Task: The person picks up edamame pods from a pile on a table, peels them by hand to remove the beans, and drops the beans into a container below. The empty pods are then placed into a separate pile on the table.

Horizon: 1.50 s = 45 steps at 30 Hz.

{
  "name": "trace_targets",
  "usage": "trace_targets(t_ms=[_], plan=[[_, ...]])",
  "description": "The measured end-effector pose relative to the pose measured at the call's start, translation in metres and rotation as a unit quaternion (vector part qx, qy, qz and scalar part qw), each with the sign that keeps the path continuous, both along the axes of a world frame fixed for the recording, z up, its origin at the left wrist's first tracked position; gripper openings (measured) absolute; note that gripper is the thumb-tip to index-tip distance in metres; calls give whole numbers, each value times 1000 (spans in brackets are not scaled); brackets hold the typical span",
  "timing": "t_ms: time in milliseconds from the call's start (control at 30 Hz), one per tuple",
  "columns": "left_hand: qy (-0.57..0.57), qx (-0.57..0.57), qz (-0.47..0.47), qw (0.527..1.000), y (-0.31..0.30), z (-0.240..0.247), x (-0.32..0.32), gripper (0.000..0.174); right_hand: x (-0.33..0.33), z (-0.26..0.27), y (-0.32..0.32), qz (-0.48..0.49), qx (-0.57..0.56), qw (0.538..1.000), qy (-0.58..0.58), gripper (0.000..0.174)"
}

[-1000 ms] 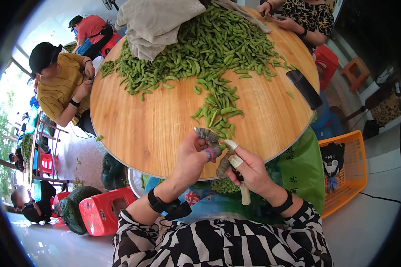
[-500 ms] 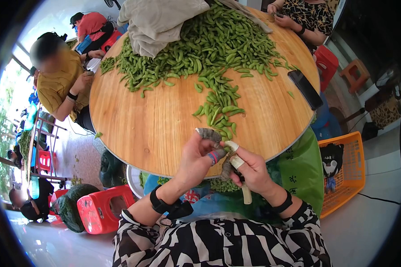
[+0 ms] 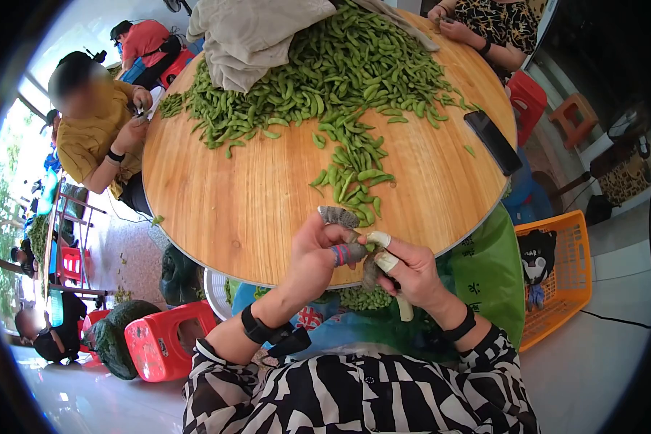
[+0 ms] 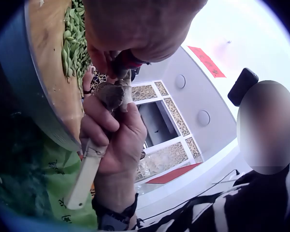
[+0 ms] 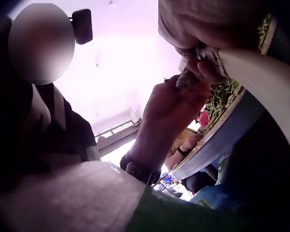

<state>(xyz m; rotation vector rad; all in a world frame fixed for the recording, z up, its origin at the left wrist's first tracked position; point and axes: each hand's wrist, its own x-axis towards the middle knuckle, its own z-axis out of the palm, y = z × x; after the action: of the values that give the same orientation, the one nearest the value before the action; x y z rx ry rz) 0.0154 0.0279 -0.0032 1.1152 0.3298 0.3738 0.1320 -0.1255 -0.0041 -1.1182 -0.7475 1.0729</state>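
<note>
Above the table's near edge, the left hand [image 3: 311, 257] wears grey wraps on thumb and index finger, the thumb one with coloured bands. It pinches a small green pod [image 3: 371, 247], mostly hidden by the fingers. Close beside it, the right hand [image 3: 412, 278], with pale wraps on its fingers, grips a tool whose cream handle [image 3: 406, 310] sticks out below the palm. That handle [image 4: 84, 176] also shows under the curled fingers in the left wrist view. The tool's working end cannot be made out. Loose green pods [image 3: 354, 184] lie just beyond the hands.
A large pod heap [image 3: 325, 79] with a beige cloth [image 3: 249, 40] covers the far side of the round table [image 3: 231, 210]. A phone [image 3: 493, 142] lies at right. Around stand an orange basket [image 3: 557, 289], a red stool [image 3: 168, 343] and several people.
The right hand and its handle have shifted slightly right. The left hand stays nearly in place. At left, the person in mustard has brought both hands together.
</note>
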Motion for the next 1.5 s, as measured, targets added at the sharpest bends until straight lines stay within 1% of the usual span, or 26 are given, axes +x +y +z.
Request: trace_targets(t_ms=[67,133,200,333,367,400,433,467,500,533,567,633,667,733,767,867,933,1000,1067,1133,1167,1233,1267,1333,1433,1500], plan=[[-17,-57,-19,998,2,0,2,38,3,-4,-5,15,23,1000,-7,34],[-37,-192,-80,977,3,2,4,37,6,-9,-5,32,46,998,-13,34],[-37,-203,-84,975,2,-2,4,39,8,-14,-4,-27,129,950,-284,35],[-8,-160,-74,984,-5,-2,6,39,9,-10,-16,-7,69,966,-250,34],[-8,-160,-75,984,-11,1,6,39,10,-9,-18,5,25,991,-129,34],[-12,-54,-23,998,-20,6,7,36,10,-7,-19,16,-18,1000,-7,33],[-15,53,27,998,-25,9,7,33,11,-3,-19,14,-17,1000,-7,33],[-16,55,24,998,-25,8,6,33,12,1,-19,24,-30,998,58,33],[-20,258,26,966,-23,6,4,32,13,4,-19,33,-43,991,122,33],[-23,449,26,893,-21,5,3,31,13,5,-19,31,-41,991,122,33],[-24,450,24,892,-20,5,3,31,13,6,-19,28,-40,984,171,32],[-91,637,53,763,-17,6,4,32,10,5,-18,26,-39,974,223,31],[-89,637,52,764,-16,6,3,32,8,4,-17,9,-43,968,247,30],[-113,696,60,707,-13,8,3,37,4,3,-13,-8,-46,962,270,28],[-113,697,59,706,-11,7,3,37,1,1,-11,-17,-42,965,259,26],[-95,694,61,711,-9,5,4,31,-3,0,-10,-24,-36,979,201,25],[-104,606,57,787,-7,5,5,28,-8,2,-9,-20,-34,987,154,26],[-98,600,64,791,-6,8,7,25,-14,7,-7,-78,-25,996,41,29],[-97,595,73,794,-7,11,8,22,-20,9,-4,-105,-25,994,-6,32],[-19,425,57,903,-12,11,7,12,-21,10,-3,-129,-26,990,-54,34],[-18,424,60,903,-13,14,7,12,-22,10,-2,-141,-26,987,-78,35],[30,155,50,986,-13,19,9,7,-20,9,-2,-150,-25,983,-103,35],[29,155,51,986,-10,17,9,7,-15,6,-4,-128,-21,985,-110,36],[23,38,-30,999,-2,12,7,6,-12,4,-9,-106,-17,987,-117,37],[49,116,-19,992,-13,13,4,7,-13,6,-13,-91,-53,990,-96,33],[53,116,-28,991,-18,11,2,8,-13,8,-11,-128,-45,985,-111,22]])
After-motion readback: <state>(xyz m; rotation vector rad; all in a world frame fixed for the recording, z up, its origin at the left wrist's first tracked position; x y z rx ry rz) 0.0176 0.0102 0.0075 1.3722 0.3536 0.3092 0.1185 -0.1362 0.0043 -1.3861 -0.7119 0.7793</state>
